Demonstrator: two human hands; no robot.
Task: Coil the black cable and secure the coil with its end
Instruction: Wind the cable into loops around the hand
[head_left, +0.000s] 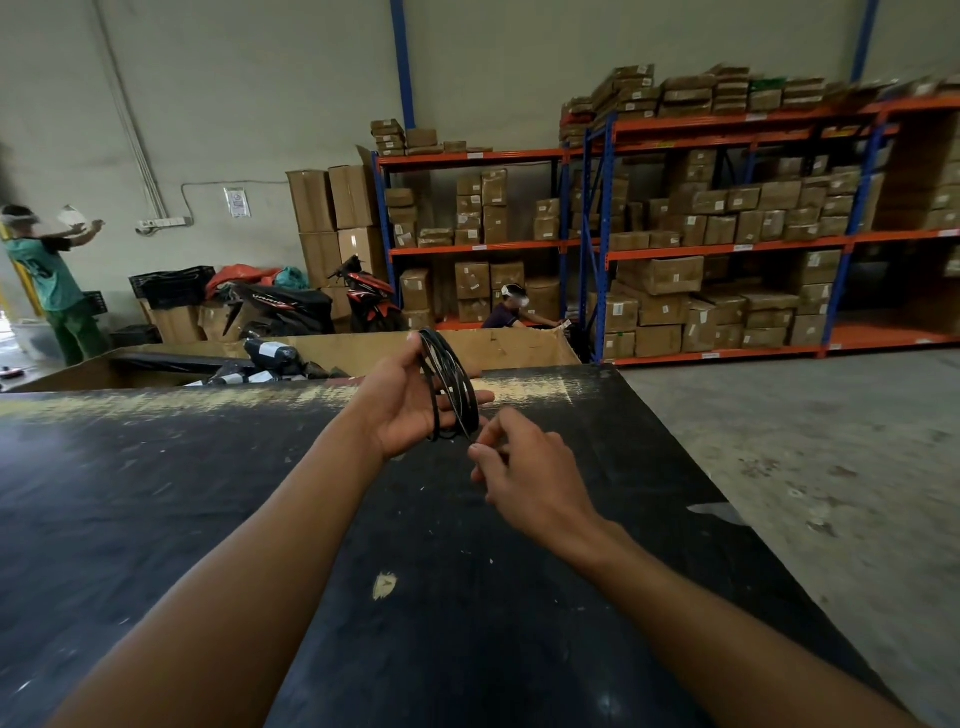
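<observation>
Black table (156, 493), its far edge below, left hand (410, 402) gripping black cable (451, 375) coil, right hand (524, 470) pinching its end

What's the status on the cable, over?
Left grip holds coil above table. Right grip pinches end at coil's bottom. Coil not yet secured. Nothing in the way.

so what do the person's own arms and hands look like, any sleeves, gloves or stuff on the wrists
Both arms are bare for as much of them as the picture shows, with no sleeve in view. The left hand and the right hand wear no gloves. No watch, ring, band or marking shows on either wrist or on the fingers.
</observation>
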